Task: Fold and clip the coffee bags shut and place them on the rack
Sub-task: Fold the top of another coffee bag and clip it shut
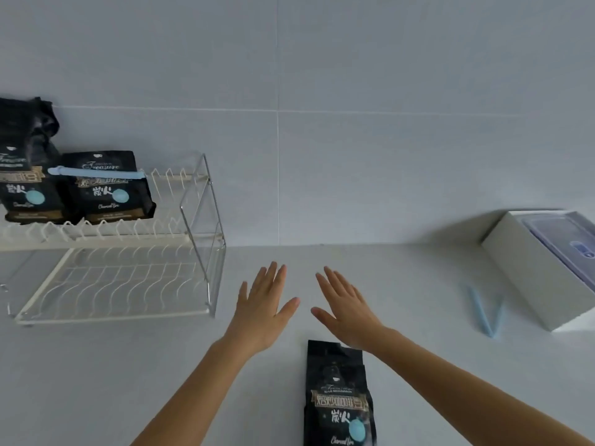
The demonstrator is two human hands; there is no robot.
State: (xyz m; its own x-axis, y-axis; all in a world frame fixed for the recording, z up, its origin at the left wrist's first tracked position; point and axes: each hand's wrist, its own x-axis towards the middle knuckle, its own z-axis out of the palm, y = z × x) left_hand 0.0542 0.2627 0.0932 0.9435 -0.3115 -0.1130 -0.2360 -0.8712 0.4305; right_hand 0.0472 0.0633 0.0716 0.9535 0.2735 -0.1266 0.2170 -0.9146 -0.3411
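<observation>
**Operator:** While both grips hold nothing, where is the work item?

**Technician:** One coffee bag [338, 397] sits on the counter [402, 284], nearest the person, with its top end pointing away. The right grip [347, 313] is above that top end with its fingers straight and spread. Contact cannot be confirmed. The left grip [262, 312] is just beside it, equally flat and empty.

**Operator:** Handling properties?

**Technician:** By estimate, it is a soft, glossy pouch. The filled lower body gives moderate weight, and the surface may slip. The unfilled top section looks pliable, so take hold at its two upper corners to fold. Support the body when lifting.

**Operator:** Quantities?

**Technician:**
- **Open clip [480, 310]:** one, lying in a V on the counter to the right, near a white box [528, 275].
- **Rack [112, 241]:** one, with two tiers, farther off on the left.
- **Coffee bags:** three in total, two of them on the rack's upper tier.
  - The clipped bag [109, 194] carries a fitted clip [96, 172] across its top.
  - The crumpled bag [25, 188] shows no clip.
- **Clips:** two in total.
</observation>
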